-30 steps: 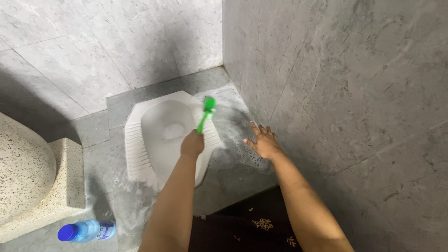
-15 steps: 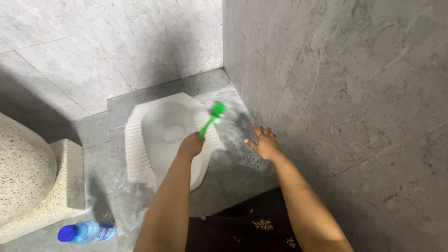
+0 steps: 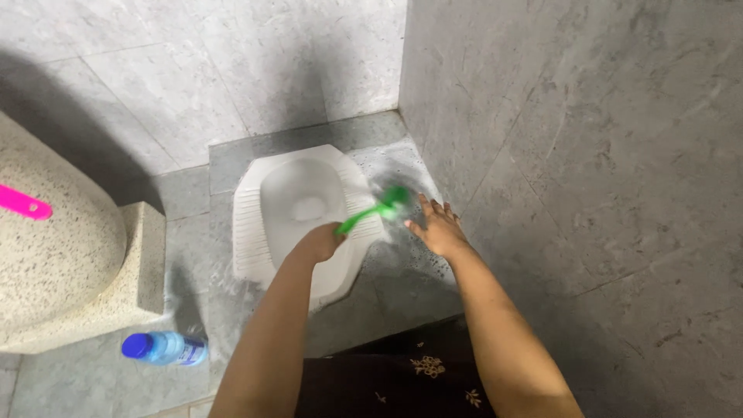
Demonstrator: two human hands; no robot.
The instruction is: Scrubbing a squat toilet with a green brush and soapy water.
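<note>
My left hand (image 3: 319, 241) grips the handle of a green toilet brush (image 3: 373, 209). The brush head is blurred and lies over the wet grey floor just right of the white squat toilet pan (image 3: 255, 232). My right hand (image 3: 435, 227) is held out with fingers spread, close to the grey wall, right beside the brush head; it holds nothing. Soapy wet patches cover the floor around the pan's right side.
A speckled stone basin (image 3: 62, 255) stands at the left with a pink handle (image 3: 25, 204) on it. A clear bottle with a blue cap (image 3: 164, 348) lies on the floor below it. Grey tiled walls (image 3: 588, 155) close in right and behind.
The brush head has swung from the pan's right rim out onto the floor to the right, toward my right hand. The view has shifted, showing more of the basin.
</note>
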